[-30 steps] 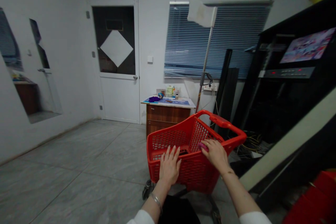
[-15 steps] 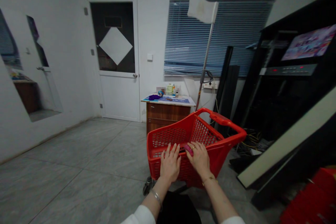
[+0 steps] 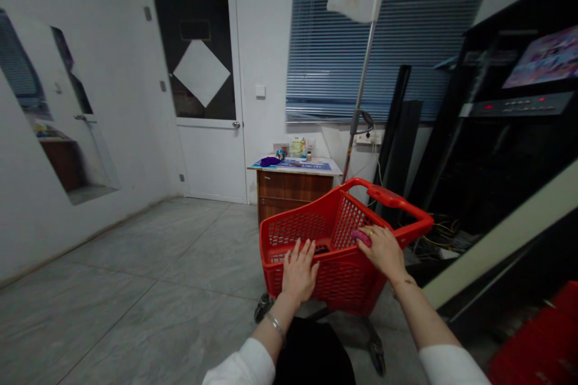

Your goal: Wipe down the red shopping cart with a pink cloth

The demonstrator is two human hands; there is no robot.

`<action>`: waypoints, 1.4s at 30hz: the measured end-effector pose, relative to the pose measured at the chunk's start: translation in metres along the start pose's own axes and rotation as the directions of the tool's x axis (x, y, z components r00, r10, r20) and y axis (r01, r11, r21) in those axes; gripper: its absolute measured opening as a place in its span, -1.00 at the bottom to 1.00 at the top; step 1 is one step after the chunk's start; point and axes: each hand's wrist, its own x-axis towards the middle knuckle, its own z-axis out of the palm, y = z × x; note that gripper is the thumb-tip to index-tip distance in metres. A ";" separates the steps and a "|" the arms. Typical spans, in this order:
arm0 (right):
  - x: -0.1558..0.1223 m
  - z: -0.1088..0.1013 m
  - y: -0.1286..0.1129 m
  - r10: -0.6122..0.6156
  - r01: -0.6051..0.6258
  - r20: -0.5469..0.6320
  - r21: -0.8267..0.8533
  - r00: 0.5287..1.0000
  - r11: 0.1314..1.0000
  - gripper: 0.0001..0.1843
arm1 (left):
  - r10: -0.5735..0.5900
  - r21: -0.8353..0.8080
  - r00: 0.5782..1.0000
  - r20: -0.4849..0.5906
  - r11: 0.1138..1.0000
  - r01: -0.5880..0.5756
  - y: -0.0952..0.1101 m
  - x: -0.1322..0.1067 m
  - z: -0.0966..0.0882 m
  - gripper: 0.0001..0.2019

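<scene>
I see right hand (image 3: 383, 251), fingers pinching small pink pad (image 3: 361, 237), shifted right along near side of red plastic shopping cart (image 3: 344, 281); left hand (image 3: 298, 272) stays, fingers spread; stroke likely underway.

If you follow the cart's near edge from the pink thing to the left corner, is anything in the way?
Yes, the left hand is, between the pink thing in the right hand and that corner of the cart.

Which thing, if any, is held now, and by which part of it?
A pink item, perhaps cloth, by its image-right end, in the right hand's grip. The left hand's grip is open, with nothing visibly held.
</scene>
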 end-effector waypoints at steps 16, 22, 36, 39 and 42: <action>-0.020 0.029 -0.120 0.024 -0.007 -0.077 0.210 0.997 0.978 -0.70 | -0.121 0.127 0.992 -0.024 0.984 0.123 -0.032 -0.007 -0.009 -0.50; -0.017 0.020 -0.102 -0.125 0.116 0.017 0.270 0.992 0.956 -0.67 | -0.114 0.110 0.993 -0.005 0.987 0.114 -0.038 -0.008 -0.011 -0.50; -0.022 0.023 -0.077 0.017 -0.008 -0.108 0.080 0.994 0.997 -0.66 | -0.115 0.097 0.993 -0.039 0.988 0.118 -0.027 -0.007 -0.008 -0.51; -0.027 0.032 -0.123 0.008 0.011 -0.107 0.174 0.994 0.985 -0.67 | -0.113 0.091 0.993 -0.041 0.989 0.116 -0.028 -0.008 -0.008 -0.50; -0.026 0.032 -0.134 -0.051 0.067 -0.069 0.254 0.996 0.965 -0.66 | -0.115 0.092 0.993 -0.037 0.989 0.118 -0.030 -0.008 -0.009 -0.50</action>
